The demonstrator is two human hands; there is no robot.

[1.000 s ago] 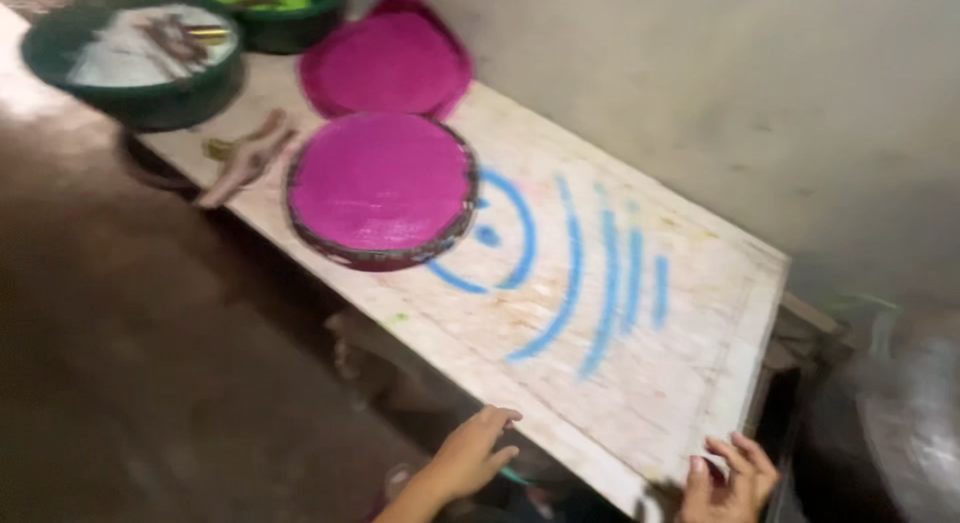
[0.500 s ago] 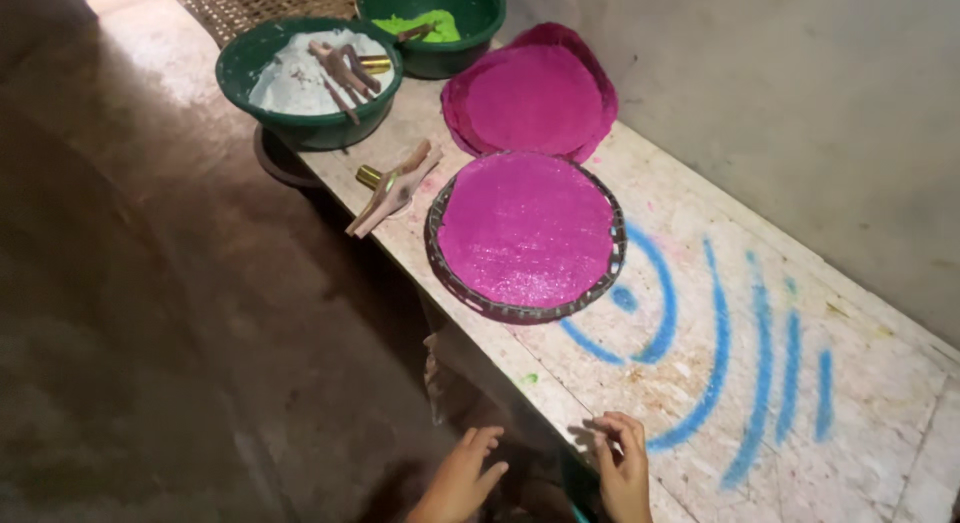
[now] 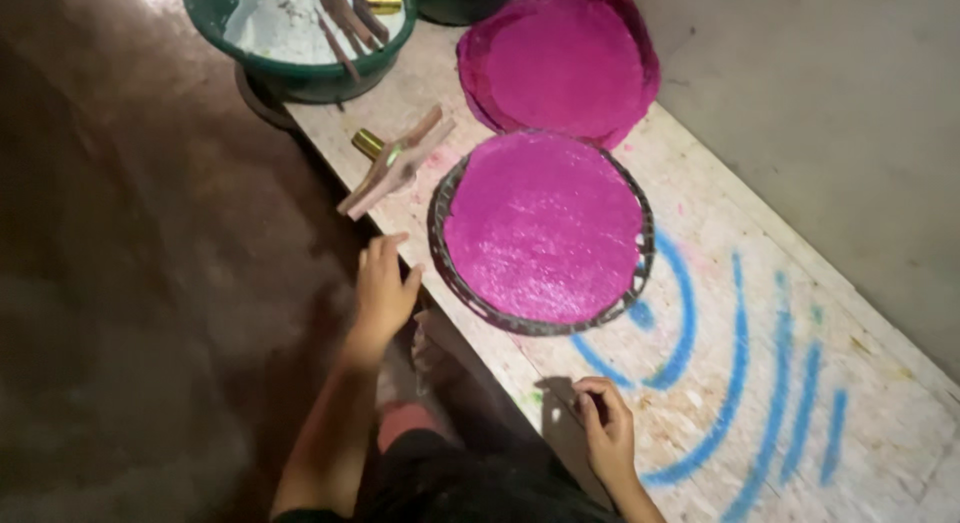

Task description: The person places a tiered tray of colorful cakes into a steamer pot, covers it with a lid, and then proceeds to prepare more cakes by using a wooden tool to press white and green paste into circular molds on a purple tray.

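Fingers of the left hand point(image 3: 384, 288) spread loose, gripping nothing, right hand point(image 3: 603, 430) curled on the board point(image 3: 890, 423), beside one magenta tray point(image 3: 543, 229), two green bowls point(image 3: 300, 43).

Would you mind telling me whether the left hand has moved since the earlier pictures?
Yes. The left hand has gone forward along the board's near edge, up beside the round pink tray.
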